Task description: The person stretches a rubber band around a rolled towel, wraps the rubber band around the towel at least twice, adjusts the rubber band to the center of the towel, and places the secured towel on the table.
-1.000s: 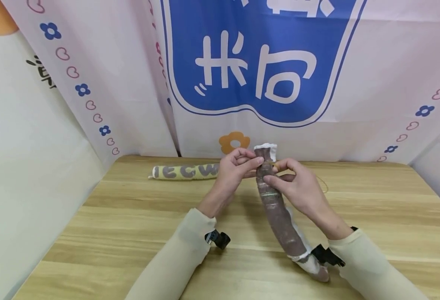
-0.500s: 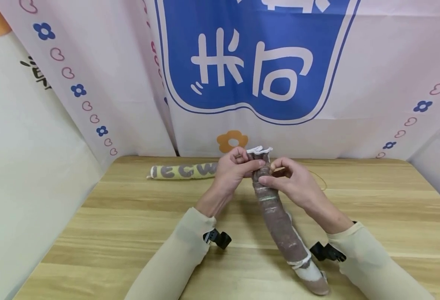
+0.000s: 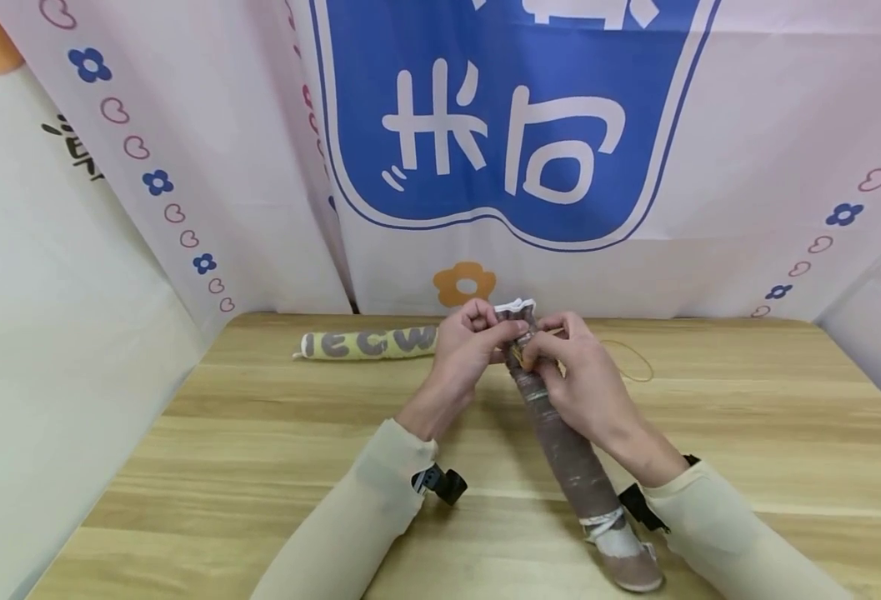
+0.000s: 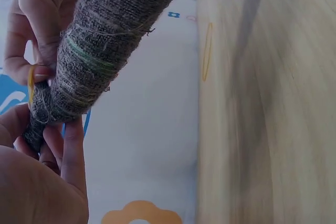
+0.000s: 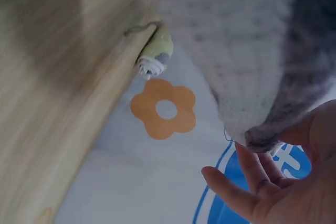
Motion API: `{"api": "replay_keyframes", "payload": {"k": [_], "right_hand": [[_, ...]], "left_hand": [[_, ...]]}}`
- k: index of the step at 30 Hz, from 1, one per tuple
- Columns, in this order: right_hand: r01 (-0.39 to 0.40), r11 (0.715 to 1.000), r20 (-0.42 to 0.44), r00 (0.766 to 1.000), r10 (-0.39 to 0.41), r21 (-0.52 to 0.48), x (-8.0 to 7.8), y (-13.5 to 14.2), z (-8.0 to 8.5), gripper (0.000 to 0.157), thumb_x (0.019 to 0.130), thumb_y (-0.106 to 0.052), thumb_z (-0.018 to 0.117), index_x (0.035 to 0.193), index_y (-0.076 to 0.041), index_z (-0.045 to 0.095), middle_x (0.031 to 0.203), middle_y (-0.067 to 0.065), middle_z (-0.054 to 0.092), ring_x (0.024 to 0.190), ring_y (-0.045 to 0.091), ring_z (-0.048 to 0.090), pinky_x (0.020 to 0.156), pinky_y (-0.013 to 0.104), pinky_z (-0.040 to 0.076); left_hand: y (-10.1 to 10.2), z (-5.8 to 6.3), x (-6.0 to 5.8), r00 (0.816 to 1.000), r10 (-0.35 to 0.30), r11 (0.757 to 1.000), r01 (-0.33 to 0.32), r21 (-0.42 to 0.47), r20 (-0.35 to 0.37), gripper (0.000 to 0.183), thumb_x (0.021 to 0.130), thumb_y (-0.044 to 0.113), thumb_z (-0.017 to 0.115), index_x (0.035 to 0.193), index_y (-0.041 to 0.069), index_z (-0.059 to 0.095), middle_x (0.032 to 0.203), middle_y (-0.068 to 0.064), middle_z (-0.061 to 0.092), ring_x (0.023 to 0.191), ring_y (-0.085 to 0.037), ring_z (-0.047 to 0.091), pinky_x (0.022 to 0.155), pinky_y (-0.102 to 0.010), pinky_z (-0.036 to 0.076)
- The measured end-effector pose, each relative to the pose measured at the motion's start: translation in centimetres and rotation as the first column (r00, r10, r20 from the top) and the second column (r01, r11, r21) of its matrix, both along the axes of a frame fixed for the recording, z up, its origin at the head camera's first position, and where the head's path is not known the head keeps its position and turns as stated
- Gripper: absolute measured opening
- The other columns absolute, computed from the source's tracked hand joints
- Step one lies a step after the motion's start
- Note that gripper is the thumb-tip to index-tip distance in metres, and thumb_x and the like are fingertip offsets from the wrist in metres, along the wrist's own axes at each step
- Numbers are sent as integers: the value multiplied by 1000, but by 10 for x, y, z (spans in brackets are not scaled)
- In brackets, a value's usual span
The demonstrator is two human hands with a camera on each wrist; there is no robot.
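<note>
A long, stuffed grey-brown sock (image 3: 560, 442) slants over the table, its white-edged mouth uppermost and its toe towards the front. My left hand (image 3: 461, 354) pinches the gathered neck just below the mouth. Between the right hand's (image 3: 578, 367) thumb and finger is a yellow rubber band (image 4: 31, 85), pinched against the sock's neck; in the left wrist view the band stands at the narrowed part. Whether it passes fully round the neck is hidden. Pale cord or trim (image 3: 601, 523) crosses the sock near the toe. The right wrist view shows the sock close up.
Behind the left hand lies a yellow rolled bundle with grey letters (image 3: 368, 343), its right end hidden. Another yellow rubber band (image 3: 652, 367) lies on the wooden table (image 3: 260, 467) to the right. A printed cloth backdrop (image 3: 260, 167) hangs along the table's far edge.
My right hand has shifted left across the sock's neck, bringing the rubber band to its front. The neck is more bunched, and the sock's toe has moved slightly forward, towards me.
</note>
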State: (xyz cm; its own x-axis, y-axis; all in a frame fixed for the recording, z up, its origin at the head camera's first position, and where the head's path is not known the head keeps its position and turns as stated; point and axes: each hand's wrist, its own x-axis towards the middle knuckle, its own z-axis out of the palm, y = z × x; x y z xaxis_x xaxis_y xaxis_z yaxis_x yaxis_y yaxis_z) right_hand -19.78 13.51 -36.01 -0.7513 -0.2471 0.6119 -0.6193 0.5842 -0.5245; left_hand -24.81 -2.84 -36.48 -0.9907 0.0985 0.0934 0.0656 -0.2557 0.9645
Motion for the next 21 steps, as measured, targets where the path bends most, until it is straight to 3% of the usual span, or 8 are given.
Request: {"api": "replay_keyframes", "payload": {"k": [3, 6, 8, 11, 13, 16, 18, 21], "right_hand": [[72, 993, -17, 997, -70, 93, 2, -1, 1, 22, 89, 12, 69, 90, -9, 72, 114, 16, 64, 86, 32, 68, 70, 47, 58], [144, 974, -11, 990, -144, 175, 6, -1, 5, 8, 92, -4, 72, 98, -9, 71, 111, 10, 65, 76, 24, 65, 60, 42, 54], [176, 963, -6, 984, -178, 204, 8, -1, 7, 13, 93, -16, 78, 100, -9, 70, 105, 8, 65, 72, 21, 62, 56, 40, 51], [191, 960, 3, 981, -196, 204, 10, 0, 10, 30, 89, -25, 88, 100, -7, 67, 99, 7, 65, 74, 19, 62, 59, 40, 51], [186, 968, 33, 980, -195, 168, 9, 2, 12, 32, 88, -21, 90, 100, -6, 65, 96, 8, 65, 75, 21, 64, 60, 39, 53], [148, 988, 177, 972, -153, 43, 9, 6, 17, 25, 91, -15, 86, 101, -6, 65, 98, 9, 69, 84, 25, 69, 63, 38, 56], [127, 989, 293, 951, -101, -71, 8, 10, 20, 22, 94, -15, 84, 103, -6, 66, 102, 11, 70, 92, 27, 71, 67, 37, 58], [105, 969, 427, 904, 1, -224, 5, 14, 23, 24, 96, -17, 81, 108, -3, 66, 107, 12, 72, 97, 26, 72, 73, 33, 59]], "left_hand": [[0, 1, 1, 998, 43, 998, -45, -33, -38, 32, 87, 3, 84, 81, 11, 53, 72, 0, 58, 72, -14, 64, 58, -26, 57], [0, 4, 4, 993, 88, 993, -95, -74, -82, 32, 88, 7, 86, 82, 10, 55, 71, -2, 59, 71, -16, 65, 60, -28, 59], [0, 6, 6, 989, 101, 989, -111, -94, -108, 32, 87, 11, 88, 82, 10, 57, 72, -2, 61, 73, -17, 67, 62, -30, 61], [0, 8, 8, 988, 70, 992, -84, -97, -139, 31, 88, 14, 89, 84, 9, 59, 74, -3, 64, 76, -17, 69, 66, -34, 63], [-1, 7, 6, 989, 26, 997, -35, -62, -148, 27, 89, 12, 87, 86, 9, 60, 77, -3, 66, 78, -17, 71, 70, -37, 64], [-5, 5, 2, 987, -58, 998, 60, 12, -147, 20, 93, 7, 81, 90, 8, 61, 82, -4, 67, 81, -17, 72, 76, -41, 64], [-8, 2, -2, 984, -117, 991, 125, 49, -133, 16, 95, 5, 77, 93, 8, 61, 86, -5, 68, 84, -17, 72, 80, -42, 64], [-10, 1, -6, 975, -199, 978, 204, 49, -95, 15, 98, 9, 73, 94, 9, 59, 89, -3, 67, 88, -15, 69, 81, -38, 63]]}}
